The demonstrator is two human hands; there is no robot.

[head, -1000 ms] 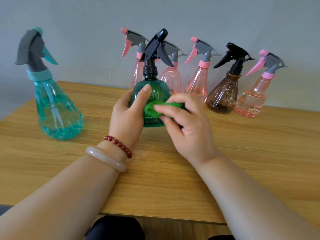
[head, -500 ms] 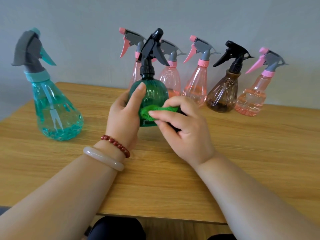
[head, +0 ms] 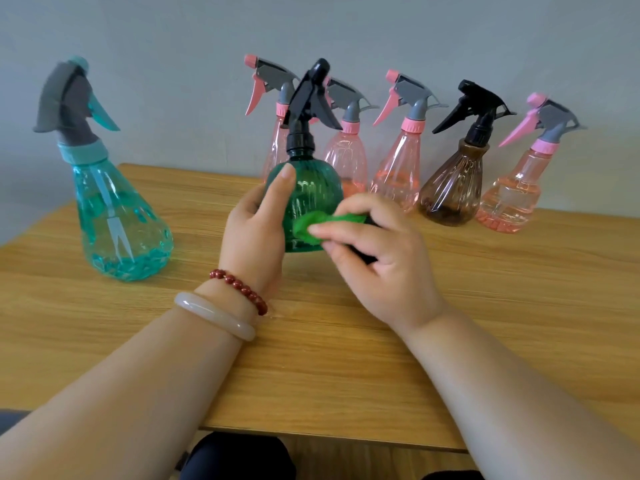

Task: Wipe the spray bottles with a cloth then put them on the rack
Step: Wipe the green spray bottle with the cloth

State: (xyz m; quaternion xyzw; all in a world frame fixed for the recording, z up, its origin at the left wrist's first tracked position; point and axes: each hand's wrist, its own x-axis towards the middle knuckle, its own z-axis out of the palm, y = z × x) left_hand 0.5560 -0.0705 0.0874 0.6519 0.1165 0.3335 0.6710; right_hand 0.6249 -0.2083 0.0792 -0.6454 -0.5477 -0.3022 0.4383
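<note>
A dark green spray bottle (head: pixel 313 194) with a black trigger head stands upright on the wooden table (head: pixel 519 306). My left hand (head: pixel 254 233) grips its left side, thumb up along the front. My right hand (head: pixel 377 254) pinches a folded green cloth (head: pixel 311 225) and presses it against the bottle's lower front. The bottle's base is partly hidden by both hands.
A teal bottle (head: pixel 114 216) with a grey head stands at the left. Along the wall stand several pink bottles (head: pixel 398 168) and a brown bottle (head: pixel 453 188) with a black head. The table's front edge lies below my forearms. No rack is in view.
The bottle and both hands have shifted slightly left. My left thumb has slid higher on the bottle, and the cloth stays pressed on its lower front.
</note>
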